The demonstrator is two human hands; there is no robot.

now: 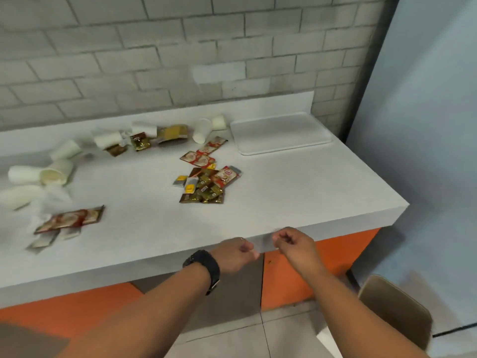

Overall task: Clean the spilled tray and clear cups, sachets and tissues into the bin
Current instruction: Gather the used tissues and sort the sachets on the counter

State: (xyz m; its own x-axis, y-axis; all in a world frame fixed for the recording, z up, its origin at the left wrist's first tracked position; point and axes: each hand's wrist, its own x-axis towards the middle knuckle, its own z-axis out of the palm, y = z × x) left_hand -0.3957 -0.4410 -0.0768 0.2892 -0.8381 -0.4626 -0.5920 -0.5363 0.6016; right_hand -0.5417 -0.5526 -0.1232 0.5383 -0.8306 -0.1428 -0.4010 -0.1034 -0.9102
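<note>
A white tray lies bare at the counter's far right. Several white paper cups lie tipped over: two near the tray, others at the left. Red and gold sachets are heaped in the middle, more lie at the back and front left. Crumpled tissues sit among the left cups. My left hand and my right hand hover close together at the counter's front edge, both with fingers curled and nothing visible in them.
The grey counter ends at its right corner beside a pale blue wall. A brick wall stands behind. Below are orange cabinet fronts. A tan bin with a white liner stands on the floor at the lower right.
</note>
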